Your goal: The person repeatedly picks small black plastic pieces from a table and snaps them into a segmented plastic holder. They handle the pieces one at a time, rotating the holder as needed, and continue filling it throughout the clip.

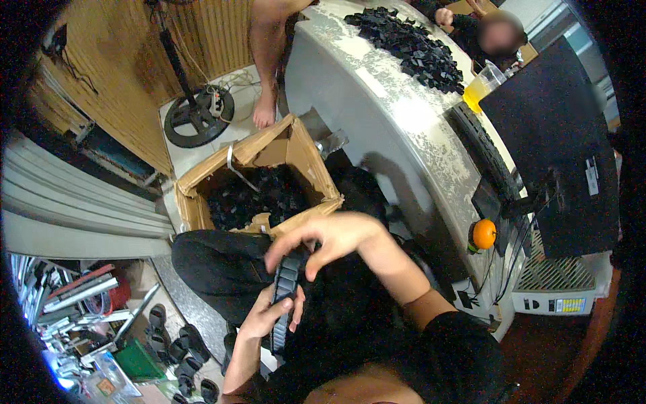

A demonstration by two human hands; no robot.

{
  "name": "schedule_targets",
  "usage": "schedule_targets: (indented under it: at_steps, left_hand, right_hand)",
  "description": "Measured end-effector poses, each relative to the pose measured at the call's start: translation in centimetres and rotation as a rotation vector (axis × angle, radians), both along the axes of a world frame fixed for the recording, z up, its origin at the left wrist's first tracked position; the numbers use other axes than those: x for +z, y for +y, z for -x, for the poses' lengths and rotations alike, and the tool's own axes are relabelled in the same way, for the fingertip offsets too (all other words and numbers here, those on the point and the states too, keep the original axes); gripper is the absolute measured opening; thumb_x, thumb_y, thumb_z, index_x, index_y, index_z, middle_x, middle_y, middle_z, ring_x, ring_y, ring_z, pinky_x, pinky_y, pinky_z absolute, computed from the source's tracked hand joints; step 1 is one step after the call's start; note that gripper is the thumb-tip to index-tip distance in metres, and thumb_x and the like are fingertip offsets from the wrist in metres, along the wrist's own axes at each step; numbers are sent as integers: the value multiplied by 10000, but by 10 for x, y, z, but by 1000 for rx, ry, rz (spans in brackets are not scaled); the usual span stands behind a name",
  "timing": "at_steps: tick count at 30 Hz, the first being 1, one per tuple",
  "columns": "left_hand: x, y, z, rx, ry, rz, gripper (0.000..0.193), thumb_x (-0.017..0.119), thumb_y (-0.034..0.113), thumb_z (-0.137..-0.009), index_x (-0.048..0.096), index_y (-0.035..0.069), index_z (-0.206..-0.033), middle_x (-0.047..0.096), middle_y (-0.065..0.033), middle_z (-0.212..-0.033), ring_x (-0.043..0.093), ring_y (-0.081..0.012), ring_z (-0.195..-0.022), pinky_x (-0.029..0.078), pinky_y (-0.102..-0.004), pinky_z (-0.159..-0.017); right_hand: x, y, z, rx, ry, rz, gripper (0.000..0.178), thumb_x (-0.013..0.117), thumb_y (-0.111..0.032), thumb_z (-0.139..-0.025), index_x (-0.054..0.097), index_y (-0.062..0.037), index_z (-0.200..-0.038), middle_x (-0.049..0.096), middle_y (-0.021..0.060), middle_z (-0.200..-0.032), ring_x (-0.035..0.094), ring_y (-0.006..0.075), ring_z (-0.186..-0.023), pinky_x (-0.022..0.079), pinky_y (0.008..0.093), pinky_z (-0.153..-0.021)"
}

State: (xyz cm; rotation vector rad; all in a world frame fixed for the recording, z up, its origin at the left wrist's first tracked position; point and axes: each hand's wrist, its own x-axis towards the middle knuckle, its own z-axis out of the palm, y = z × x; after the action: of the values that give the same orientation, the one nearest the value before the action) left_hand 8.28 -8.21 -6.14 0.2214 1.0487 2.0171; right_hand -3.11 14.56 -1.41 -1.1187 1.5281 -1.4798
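Observation:
My left hand (269, 313) is closed around a long column of flat black pieces (288, 277), stacked in a row with a grey sheen. It is held upright above my lap, its lower end below the palm. What the pieces are I cannot make out. Over the column's upper end arches my right hand (326, 242), slightly blurred, with thumb and fingers apart on either side and nothing visible between them. Just beyond my hands stands an open cardboard box (319, 161) holding a heap of black pieces (259, 195).
A grey-white curved desk (383, 87) on the right bears a pile of black pieces (410, 50), a cup of yellow drink (483, 86), a keyboard (481, 141), a monitor (552, 148) and an orange (484, 233). Another person sits across it. Sandals (188, 347) lie lower left.

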Motion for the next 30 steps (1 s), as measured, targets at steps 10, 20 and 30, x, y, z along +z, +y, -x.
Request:
schedule_targets:
  at_steps: [10, 20, 30]
  left_hand:
    - [5, -16, 7, 303, -86, -98, 702, 267, 594, -971, 489, -62, -1085, 457, -69, -545, 456, -179, -409, 426, -284, -431]
    - [16, -19, 11, 162, -3, -76, 630, 427, 492, -965, 341, -10, -1337, 594, -187, -782, 599, -243, -537, 496, -308, -499]
    - [8, -21, 16, 252, -91, -78, 539, 385, 380, -996, 343, -27, -1347, 576, -230, -995, 656, -316, -656, 561, -372, -582]
  right_hand:
    - [67, 193, 253, -1456, 1059, -1007, 267, 603, -104, -776, 732, -186, -995, 672, 176, -1019, 636, 318, -997, 506, 427, -875]
    - [34, 214, 248, -1508, 1046, -998, 187, 684, -172, -779, 722, -89, -943, 664, 179, -988, 632, 357, -958, 512, 420, -841]
    - [76, 164, 170, -1218, -351, 756, 571, 686, -28, -825, 458, -47, -1349, 628, 50, -1013, 598, 180, -917, 492, 305, -833]
